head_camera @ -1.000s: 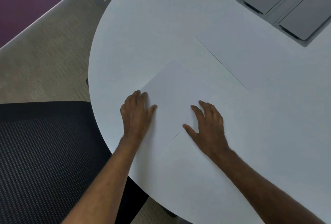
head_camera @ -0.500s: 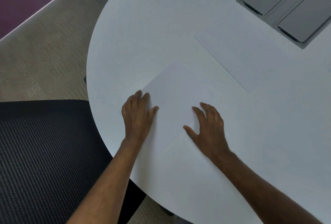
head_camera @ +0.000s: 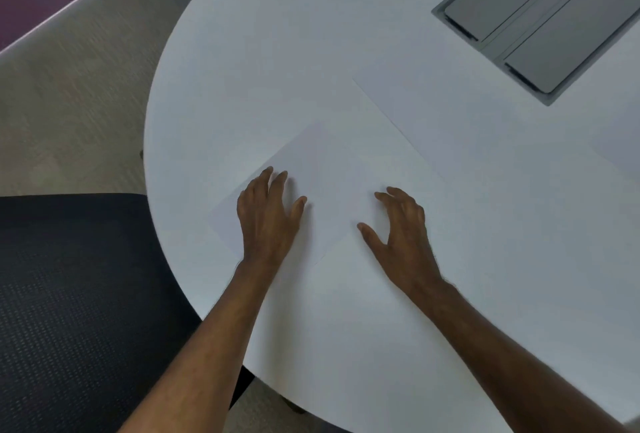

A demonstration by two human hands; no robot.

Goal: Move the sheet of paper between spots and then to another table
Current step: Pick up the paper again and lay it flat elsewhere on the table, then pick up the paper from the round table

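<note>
Resting flat, left hand (head_camera: pixel 268 216) spread on white rectangular paper sheet (head_camera: pixel 346 183), holding nothing. Right hand (head_camera: pixel 401 235) half-open, fingertips arched on sheet's near edge. Sheet lies near round white tabletop's (head_camera: pixel 311 34) left edge; grey recessed panel (head_camera: pixel 540 20) far right; black mesh chair (head_camera: pixel 76 294) alongside.

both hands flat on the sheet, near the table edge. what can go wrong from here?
1. The sheet lies flat on the smooth white table; with the left hand and right hand only pressing on top, it may slide rather than lift.
2. Its near-left corner is close to the table rim above the chair; a pull toward the body could send it off.
3. Uneven pushes may buckle or crease it.
</note>
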